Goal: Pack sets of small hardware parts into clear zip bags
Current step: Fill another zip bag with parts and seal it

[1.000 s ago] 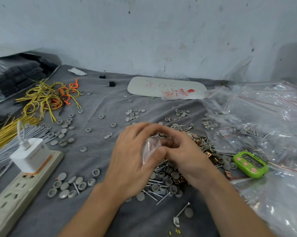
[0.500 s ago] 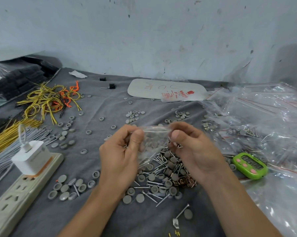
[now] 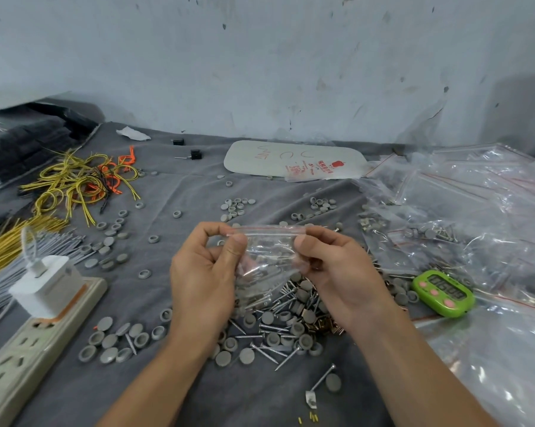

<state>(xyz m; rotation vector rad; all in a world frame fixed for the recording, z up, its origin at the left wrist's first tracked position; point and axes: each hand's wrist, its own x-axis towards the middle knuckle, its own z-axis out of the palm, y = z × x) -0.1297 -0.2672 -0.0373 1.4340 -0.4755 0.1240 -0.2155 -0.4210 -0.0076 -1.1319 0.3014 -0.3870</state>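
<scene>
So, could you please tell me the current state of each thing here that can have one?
zip bag: held up by its top corners, some parts inside; sealed or not, cannot tell.
left hand: pinches the bag's left top corner.
right hand: pinches the right top corner.
green timer: lying flat, display showing digits.
white charger: plugged into the power strip.
</scene>
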